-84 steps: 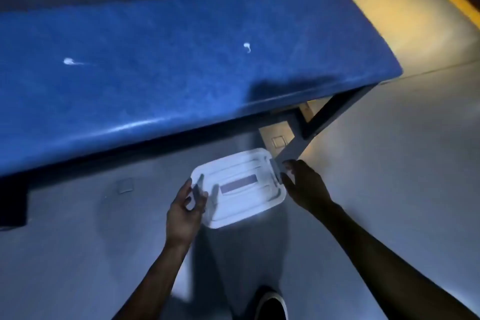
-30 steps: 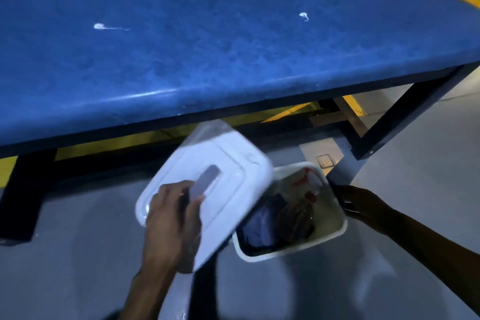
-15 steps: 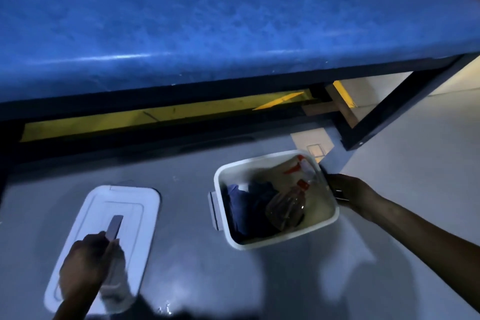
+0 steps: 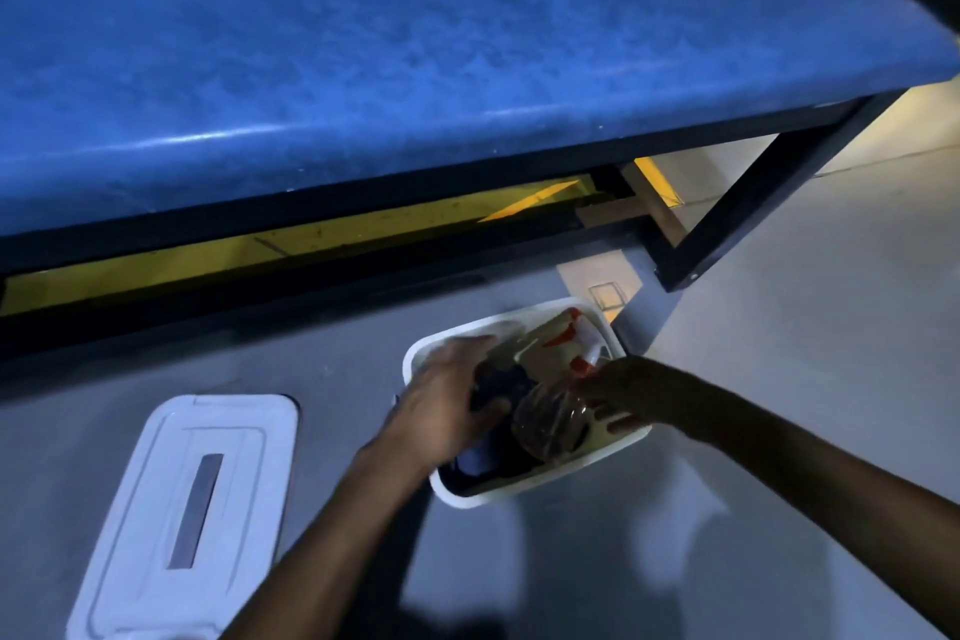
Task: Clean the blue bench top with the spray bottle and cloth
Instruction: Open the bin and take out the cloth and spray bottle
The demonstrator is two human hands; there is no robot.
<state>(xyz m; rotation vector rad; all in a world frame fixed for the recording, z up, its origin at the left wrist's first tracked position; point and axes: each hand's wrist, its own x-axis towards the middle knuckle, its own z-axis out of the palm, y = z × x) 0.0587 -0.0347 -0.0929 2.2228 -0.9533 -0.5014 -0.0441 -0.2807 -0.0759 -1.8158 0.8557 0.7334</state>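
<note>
White lid (image 4: 187, 499) lies left of tub (image 4: 524, 486).

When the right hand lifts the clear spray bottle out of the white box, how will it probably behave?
The spray bottle looks like thin clear plastic, so it may flex when squeezed. It lies on its side in the white box, so it could roll. Dark liquid seems to be inside, likely adding weight. The right hand touches it.

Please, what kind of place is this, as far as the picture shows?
Probably a gym or a workshop-type hall, though I cannot be sure. A long blue padded bench top rests on a dark metal frame, the floor is smooth grey, and yellow painted lines run under the bench.
</note>
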